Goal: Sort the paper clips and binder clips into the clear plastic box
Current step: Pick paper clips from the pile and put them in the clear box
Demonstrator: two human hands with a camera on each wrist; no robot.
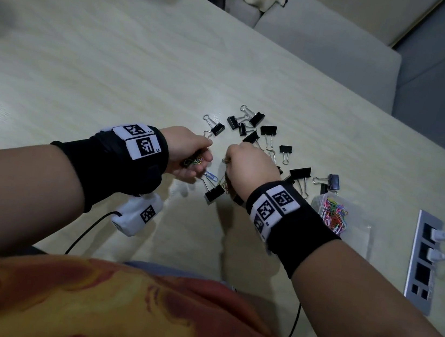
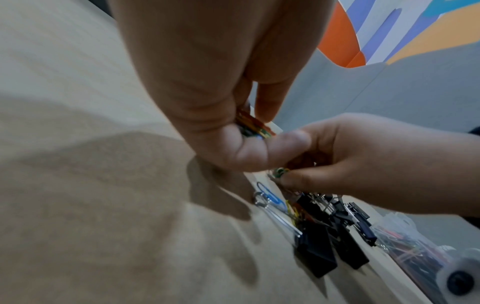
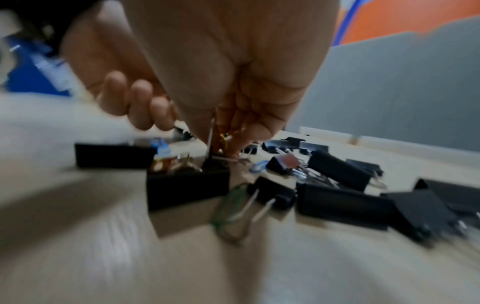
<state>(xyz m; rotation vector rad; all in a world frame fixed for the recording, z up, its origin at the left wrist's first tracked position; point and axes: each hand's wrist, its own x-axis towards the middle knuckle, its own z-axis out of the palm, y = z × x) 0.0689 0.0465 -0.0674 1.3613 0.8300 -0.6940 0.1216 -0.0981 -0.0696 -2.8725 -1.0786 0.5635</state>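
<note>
On the pale wood-grain table [image 1: 115, 69], the left hand [image 1: 186, 152] curls its fingers round a bunch of coloured wire paper clips [image 1: 193, 161]. Just beside it, the right hand [image 1: 246, 168] pinches more paper clips among scattered black binder clips [image 1: 252, 127] with silver wire handles. Further right, the clear plastic box [image 1: 349, 227] holds bright paper clips, near a grey socket strip [image 1: 424, 260].
</note>
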